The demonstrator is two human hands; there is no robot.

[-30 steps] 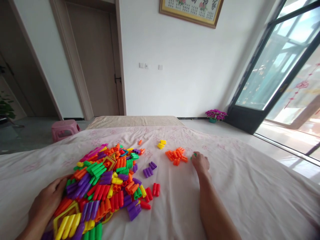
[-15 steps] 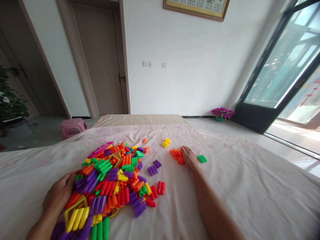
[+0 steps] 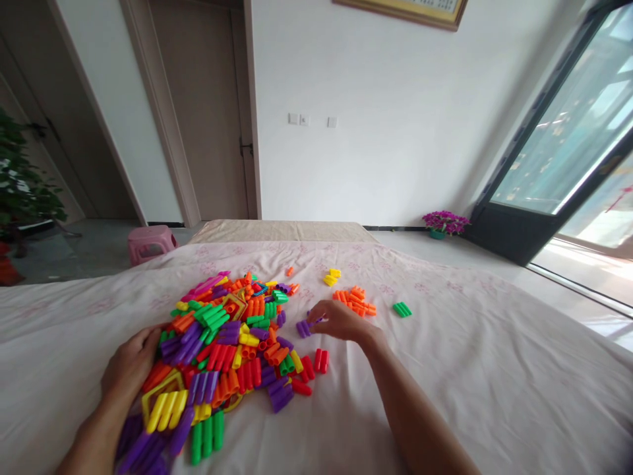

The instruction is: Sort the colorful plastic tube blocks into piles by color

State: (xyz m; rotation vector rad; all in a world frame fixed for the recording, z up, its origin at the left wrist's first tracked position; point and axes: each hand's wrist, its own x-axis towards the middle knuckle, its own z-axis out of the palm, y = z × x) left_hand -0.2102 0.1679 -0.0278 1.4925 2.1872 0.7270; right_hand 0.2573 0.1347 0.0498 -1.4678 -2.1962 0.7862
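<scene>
Two Hands, One Mixed Pile and Sorted Colours on a Flowered Cloth

Right hand [image 3: 337,319]: mine, reaching in over the cloth [image 3: 475,369], fingers bent and tips drawn narrow at the purple tube pieces [image 3: 303,328]. Whether I grip one, I cannot tell; my fingers partly cover them.

Purple tube pieces: on the cloth, between the pile and the orange cluster, just beside the pile's right side.

Left hand [image 3: 129,363]: mine, at the pile's left edge, fingers partly bent. Its fingertips are partly hidden, so I cannot tell whether they hold anything.

Pile of plastic pieces [image 3: 232,356]: joined tubes in red, orange, yellow, green and purple, heaped loosely; angular yellow frames among them, a magenta piece at the far edge.

Orange cluster [image 3: 355,301]: several tube pieces bunched together, just beyond my right hand.

Green tube piece [image 3: 402,309]: one, ribbed, lying flat to the right of the orange cluster.

Yellow tube pieces [image 3: 332,276]: a small group, farther off than the orange cluster.

Red tube piece [image 3: 321,361]: double, nearer me than the purple, beside the pile.

Small orange piece [image 3: 289,271]: lying alone past the pile.

Pink stool [image 3: 151,244]: on the floor, beyond the cloth at left.
</scene>
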